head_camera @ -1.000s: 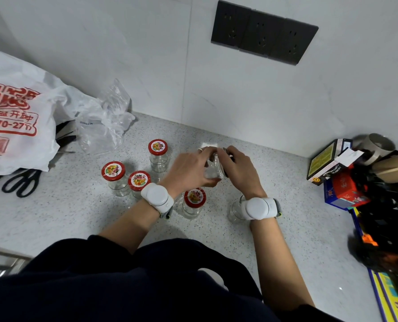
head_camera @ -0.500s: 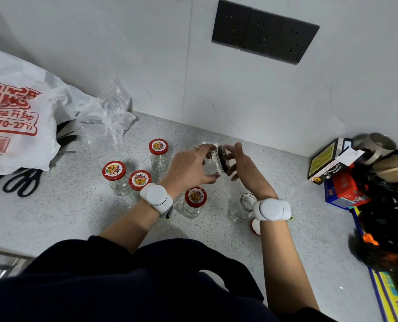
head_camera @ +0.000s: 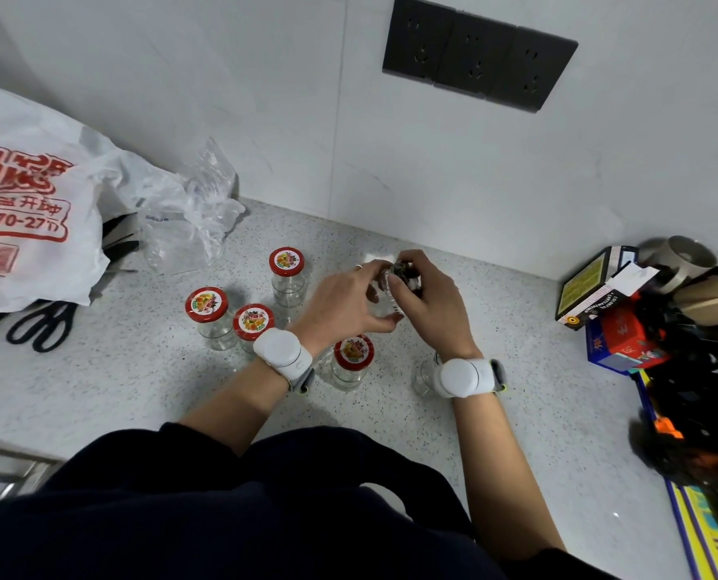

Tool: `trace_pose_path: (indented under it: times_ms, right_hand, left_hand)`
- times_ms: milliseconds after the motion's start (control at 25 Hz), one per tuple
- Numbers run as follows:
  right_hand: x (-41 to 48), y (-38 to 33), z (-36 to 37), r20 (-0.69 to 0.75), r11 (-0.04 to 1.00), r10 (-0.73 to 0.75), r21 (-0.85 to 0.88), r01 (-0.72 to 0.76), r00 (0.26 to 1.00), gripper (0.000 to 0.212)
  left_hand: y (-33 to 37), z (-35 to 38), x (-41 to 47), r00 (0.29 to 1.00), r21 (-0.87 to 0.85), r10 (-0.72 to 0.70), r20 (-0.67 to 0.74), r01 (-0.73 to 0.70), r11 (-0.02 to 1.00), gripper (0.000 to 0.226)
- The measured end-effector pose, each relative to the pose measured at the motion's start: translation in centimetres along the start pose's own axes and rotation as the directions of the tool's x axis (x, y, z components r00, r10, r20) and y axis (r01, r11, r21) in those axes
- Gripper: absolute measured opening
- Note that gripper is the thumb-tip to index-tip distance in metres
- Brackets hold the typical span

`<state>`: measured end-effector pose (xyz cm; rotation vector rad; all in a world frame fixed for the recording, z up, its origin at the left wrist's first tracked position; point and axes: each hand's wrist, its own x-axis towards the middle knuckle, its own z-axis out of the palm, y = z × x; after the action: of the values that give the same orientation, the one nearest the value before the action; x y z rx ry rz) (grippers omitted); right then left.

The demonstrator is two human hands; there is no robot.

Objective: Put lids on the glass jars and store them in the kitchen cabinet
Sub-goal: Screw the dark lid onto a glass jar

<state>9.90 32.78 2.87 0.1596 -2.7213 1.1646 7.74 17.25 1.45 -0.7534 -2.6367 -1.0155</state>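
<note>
The left hand (head_camera: 349, 301) is curled round a small glass jar (head_camera: 382, 305), held tilted above the speckled countertop (head_camera: 524, 370). The right hand (head_camera: 430, 301) meets it from the other side, fingers and thumb bent over the lid (head_camera: 407, 272) at the jar's mouth. Whether the lid is seated cannot be told.

Just below the left wrist stands a near capped jar (head_camera: 351, 362), close beside the white wristband (head_camera: 282, 353). An uncapped jar (head_camera: 422, 378) stands under the right wrist, partly hidden by it. Left of the left hand are three more: a far capped jar (head_camera: 287, 274), a middle capped jar (head_camera: 252, 328) tight by the wrist, and a left capped jar (head_camera: 208, 318) just beside that.

Beyond the fingertips a narrow bare strip runs to the wall (head_camera: 432, 194). Right of the right hand the counter lies open as far as the stacked boxes (head_camera: 591, 288). Well left of the left hand lie scissors (head_camera: 41, 324), a white shopping bag (head_camera: 35, 203) and a clear plastic bag (head_camera: 190, 219).
</note>
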Motion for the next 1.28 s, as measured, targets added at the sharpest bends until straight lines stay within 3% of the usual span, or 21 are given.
trace_pose_path:
  times_ms: [160, 240, 320, 400, 520, 760, 840, 960, 1080, 1280]
  right_hand:
    - [0.1, -1.1, 0.6, -0.135, 0.987, 0.162, 0.032, -0.159, 0.978, 0.041]
    - [0.3, -1.2, 0.1, -0.046, 0.982, 0.186, -0.008, -0.186, 0.982, 0.041]
    - [0.4, -0.6, -0.8, 0.105, 0.986, 0.166, -0.002, -0.167, 0.98, 0.043]
    - [0.2, 0.3, -1.6, 0.18, 0.985, 0.112, 0.109, -0.133, 0.977, 0.044]
    - [-0.2, 0.8, -1.8, 0.178, 0.977, 0.014, 0.209, -0.051, 0.984, 0.04]
    - [-0.2, 0.1, -2.0, 0.122, 1.0, -0.022, 0.019, 0.02, 0.992, 0.034]
    - [-0.2, 0.2, -1.9, 0.15, 0.995, -0.017, 0.098, 0.002, 0.989, 0.026]
    - [0.1, 0.6, -2.0, 0.124, 0.961, -0.007, 0.274, -0.028, 0.992, 0.026]
    - [0.7, 0.9, -3.1, 0.078, 0.934, 0.014, 0.356, -0.041, 0.997, 0.035]
    - [0.6, 1.0, -3.7, 0.272, 0.967, -0.027, 0.25, -0.043, 0.962, 0.049]
  left_hand:
    - [0.0, 0.5, 0.3, 0.997, 0.113, 0.07, -0.034, -0.065, 0.991, 0.075]
    - [0.1, 0.3, 0.3, 0.998, 0.081, 0.047, -0.042, -0.043, 0.996, 0.076]
    - [-0.1, 0.3, 0.3, 0.999, 0.065, 0.036, -0.035, -0.034, 0.997, 0.076]
    - [0.0, 0.3, 0.2, 0.999, 0.055, 0.026, -0.022, -0.024, 0.998, 0.075]
    - [0.1, -0.1, 0.3, 0.999, 0.004, -0.015, -0.028, 0.015, 1.0, 0.073]
    - [0.5, -0.5, 0.3, 0.994, -0.081, -0.063, 0.092, 0.07, 0.994, 0.069]
    - [0.3, -0.6, 0.4, 0.986, -0.117, -0.076, 0.151, 0.094, 0.989, 0.068]
    - [0.0, -0.8, 0.5, 0.943, -0.342, -0.162, 0.29, 0.261, 0.903, 0.061]
    - [-0.5, -0.7, 0.3, 0.944, -0.36, -0.172, 0.281, 0.27, 0.893, 0.064]
    - [-0.4, -0.4, 0.3, 0.949, -0.292, -0.164, 0.271, 0.243, 0.925, 0.063]
